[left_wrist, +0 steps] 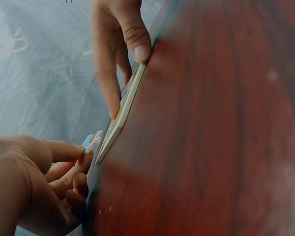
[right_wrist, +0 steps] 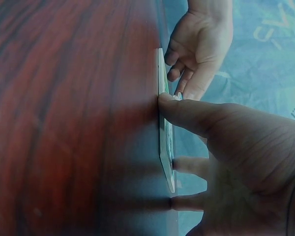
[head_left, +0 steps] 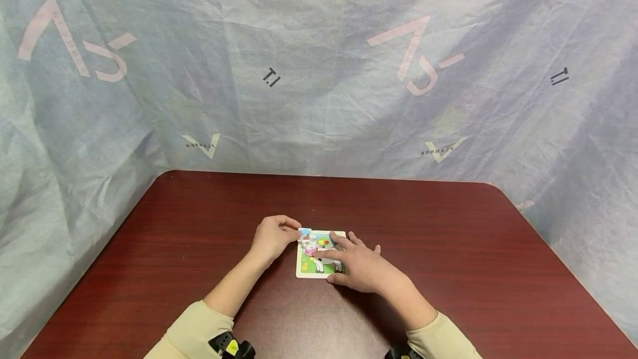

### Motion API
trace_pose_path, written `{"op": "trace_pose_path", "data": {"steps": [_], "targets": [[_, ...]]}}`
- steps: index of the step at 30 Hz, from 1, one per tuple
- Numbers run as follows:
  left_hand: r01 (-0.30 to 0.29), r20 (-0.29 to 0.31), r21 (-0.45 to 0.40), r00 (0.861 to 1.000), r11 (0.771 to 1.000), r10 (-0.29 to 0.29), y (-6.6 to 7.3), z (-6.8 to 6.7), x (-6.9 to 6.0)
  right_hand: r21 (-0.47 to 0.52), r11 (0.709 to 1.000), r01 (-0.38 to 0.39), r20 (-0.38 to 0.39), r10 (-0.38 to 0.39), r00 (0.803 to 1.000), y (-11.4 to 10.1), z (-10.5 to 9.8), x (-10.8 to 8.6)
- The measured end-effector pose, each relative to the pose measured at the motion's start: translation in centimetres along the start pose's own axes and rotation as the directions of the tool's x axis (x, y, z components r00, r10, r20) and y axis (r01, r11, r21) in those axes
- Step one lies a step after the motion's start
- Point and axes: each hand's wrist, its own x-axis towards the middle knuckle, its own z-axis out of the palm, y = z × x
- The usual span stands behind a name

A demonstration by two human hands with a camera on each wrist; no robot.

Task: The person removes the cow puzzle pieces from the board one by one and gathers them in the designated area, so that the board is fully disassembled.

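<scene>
A small square jigsaw puzzle with a cow picture and a pale frame (head_left: 305,275) lies flat on the table. My left hand (head_left: 271,241) is at its far left corner, pinching a puzzle piece (left_wrist: 92,141) between thumb and fingertips. That piece is light blue with some white and red, and it is tilted a little above the frame. Across the puzzle's right side, my right hand (head_left: 366,267) rests with its fingers spread. In the right wrist view its thumb (right_wrist: 170,109) touches the frame's near edge. Part of the cow picture is hidden under these fingers.
The dark red wooden table (head_left: 423,226) extends around the puzzle on every side. A grey-blue cloth (head_left: 319,98) with printed letters hangs behind the table and along both sides. Dark wrist devices (head_left: 231,345) sit on the beige sleeves.
</scene>
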Motion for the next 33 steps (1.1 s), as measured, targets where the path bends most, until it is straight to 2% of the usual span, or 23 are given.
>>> {"op": "trace_pose_path", "data": {"steps": [6, 18, 26, 33], "targets": [[0.002, -0.004, -0.055, 1.0, 0.998, -0.002, -0.4, -0.4, 0.1, 0.017, 1.0, 0.001, -0.004, -0.001, 1.0, -0.1, 0.0, -0.1], [0.038, -0.009, -0.047, 0.999, 0.998, -0.039, -0.6, -1.5, 0.2, 0.012, 1.0, 0.002, 0.001, -0.002, 1.0, -0.2, -0.2, -0.1], [0.055, -0.018, -0.043, 0.998, 0.998, -0.055, -1.1, -3.4, 0.1, 0.017, 1.0, 0.014, -0.008, -0.014, 1.0, -0.1, -0.1, 0.1], [0.086, -0.017, -0.019, 0.996, 0.996, -0.087, -1.7, -5.7, 0.0, 0.01, 1.0, 0.011, -0.012, -0.011, 1.0, -0.2, -0.2, -0.1]]}}
